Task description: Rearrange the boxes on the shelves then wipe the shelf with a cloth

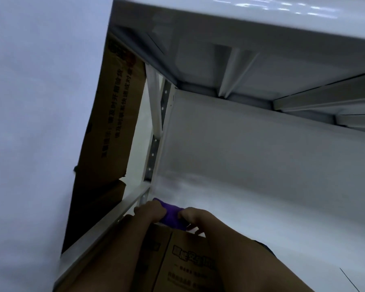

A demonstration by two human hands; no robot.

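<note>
Both hands, left hand [151,212] and right hand [195,218], grip purple cloth [172,216] on white shelf [261,207], behind cardboard box [190,264].

Two bare forearms enter from about six o'clock and run toward twelve, ending in the left hand [151,211] at roughly eleven o'clock of the pair and the right hand [195,218] at one o'clock. No gloves, rings, watch or bracelet show on either. The left arm is uncovered for its whole visible length. At about four o'clock of the right forearm sits a dark edge, possibly a short sleeve hem, too blurred to confirm.
</note>
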